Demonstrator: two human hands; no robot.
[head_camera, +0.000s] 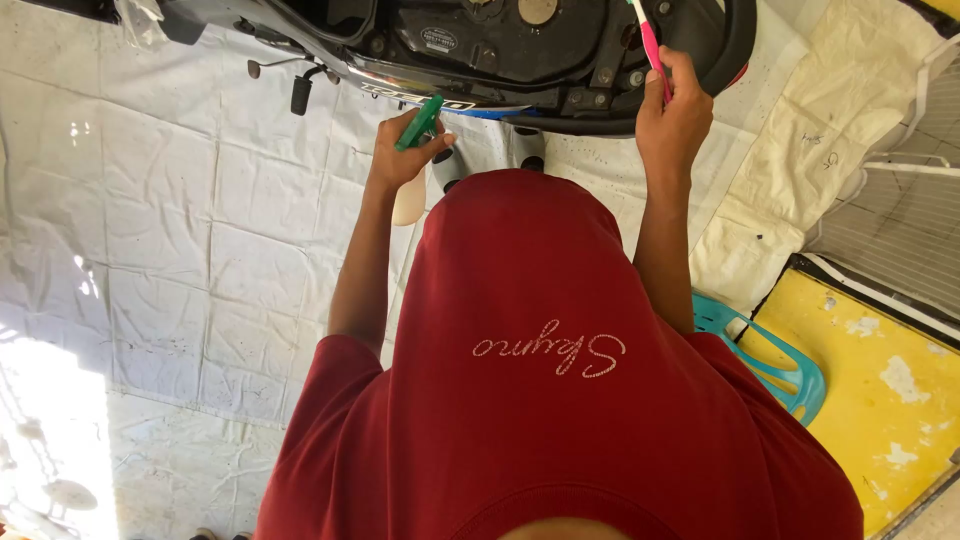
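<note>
Toothbrush (650, 45), pink-handled, is clasped in the right hand (675, 115) against the black motorcycle body (520, 50), while a green-triggered spray bottle (415, 165), contents unreadable, is gripped by the left hand (405, 150).

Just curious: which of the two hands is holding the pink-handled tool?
The right hand, raised by the motorcycle, grips the pink toothbrush; the left hand holds a green-topped spray bottle.
</note>
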